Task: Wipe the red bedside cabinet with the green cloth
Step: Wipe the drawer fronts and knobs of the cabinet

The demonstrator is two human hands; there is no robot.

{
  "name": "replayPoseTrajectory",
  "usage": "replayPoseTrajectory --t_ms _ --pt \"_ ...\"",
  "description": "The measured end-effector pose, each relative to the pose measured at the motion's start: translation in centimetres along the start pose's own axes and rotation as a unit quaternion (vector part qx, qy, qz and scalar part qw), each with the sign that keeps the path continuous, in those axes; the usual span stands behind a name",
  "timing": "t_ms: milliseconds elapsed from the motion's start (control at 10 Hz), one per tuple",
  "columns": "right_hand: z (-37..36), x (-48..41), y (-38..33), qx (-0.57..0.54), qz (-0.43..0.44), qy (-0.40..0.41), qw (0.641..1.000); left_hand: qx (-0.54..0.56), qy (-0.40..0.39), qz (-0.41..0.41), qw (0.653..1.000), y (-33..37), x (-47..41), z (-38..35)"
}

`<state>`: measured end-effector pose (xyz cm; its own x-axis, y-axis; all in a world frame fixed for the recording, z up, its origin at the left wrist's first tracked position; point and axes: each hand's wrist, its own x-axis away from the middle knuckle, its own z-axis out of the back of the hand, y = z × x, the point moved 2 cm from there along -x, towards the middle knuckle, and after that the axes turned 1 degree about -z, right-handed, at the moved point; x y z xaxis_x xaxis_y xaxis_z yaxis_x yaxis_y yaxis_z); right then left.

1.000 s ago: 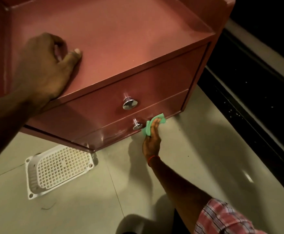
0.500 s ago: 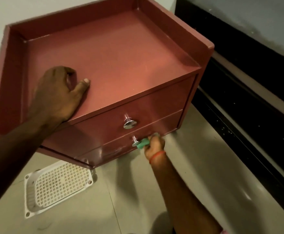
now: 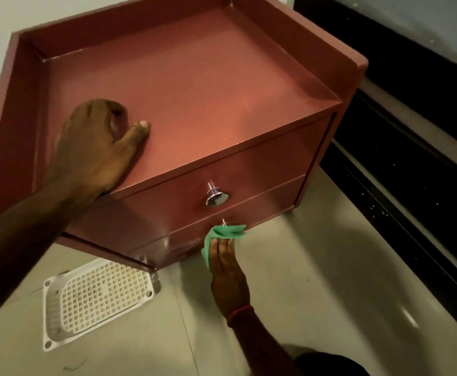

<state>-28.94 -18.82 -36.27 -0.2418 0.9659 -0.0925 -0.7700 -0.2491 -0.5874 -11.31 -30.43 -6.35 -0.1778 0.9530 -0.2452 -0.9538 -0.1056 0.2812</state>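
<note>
Your right hand (image 3: 228, 270) presses green cloth (image 3: 226, 233) on cabinet (image 3: 184, 85) lower drawer (image 3: 222, 232) | left hand (image 3: 97, 147) empty, braced on top | wiping appears unfinished

The red cabinet (image 3: 194, 85) has a smooth, faintly glossy painted finish, its knob (image 3: 216, 198) is mirror-bright metal, the green cloth (image 3: 226, 232) looks soft and matt, and the white perforated tray (image 3: 97, 297) looks plastic on a smooth tiled floor (image 3: 303, 294).
</note>
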Motion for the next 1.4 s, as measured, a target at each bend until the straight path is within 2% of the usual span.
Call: replayPoseTrajectory --t_ms 100,200,300,400,500,600,800,900,1000,1100,1200,1300,1400 --pt "-2.8 2.8 2.1 -0.012 0.02 -0.033 0.999 0.0 -0.001 0.004 1.0 0.1 0.0 0.1" --pt "-1.2 4.1 3.2 -0.348 -0.274 0.07 0.894 0.004 0.004 0.006 1.0 0.1 0.2 0.1" --pt "1.1 0.8 1.3 -0.521 -0.383 0.235 0.725 0.002 0.004 0.012 1.0 0.2 0.1 0.1" --pt "2.0 -3.7 -2.8 -0.383 -0.263 0.227 0.856 0.001 0.007 0.014 1.0 0.2 0.0 0.2" --pt "1.4 -4.0 -4.0 -0.113 -0.183 0.153 0.965 0.003 0.007 0.014 1.0 0.2 0.0 0.2" --pt "1.8 -2.3 -2.2 0.124 -0.025 0.066 0.99 0.001 0.006 0.016 1.0 0.3 0.1 0.1" --pt "2.4 -1.8 0.3 0.261 0.16 0.009 0.952 -0.001 0.005 0.019 1.0 0.7 0.2 0.4" --pt "1.6 -1.1 4.0 0.311 0.177 -0.15 0.922 0.004 0.007 0.015 1.0 0.6 0.3 0.5" --pt "2.5 0.3 9.4 0.134 0.017 -0.214 0.967 0.005 0.01 0.018 1.0 0.5 0.2 0.5" --pt "4.2 1.0 10.4 -0.44 -0.301 -0.052 0.844 0.005 0.008 0.021 1.0 0.1 0.1 0.1" --pt "5.2 0.4 7.9 -0.663 -0.365 0.123 0.642 0.009 0.008 0.023 1.0 0.3 0.2 0.2" --pt "3.0 -2.9 3.1 -0.692 -0.358 0.171 0.603 0.003 0.013 0.023 1.0 0.3 0.1 0.3" --pt "-0.6 -5.2 -4.9 -0.594 -0.42 0.161 0.667 0.003 0.008 0.026 1.0 0.2 0.0 0.2"
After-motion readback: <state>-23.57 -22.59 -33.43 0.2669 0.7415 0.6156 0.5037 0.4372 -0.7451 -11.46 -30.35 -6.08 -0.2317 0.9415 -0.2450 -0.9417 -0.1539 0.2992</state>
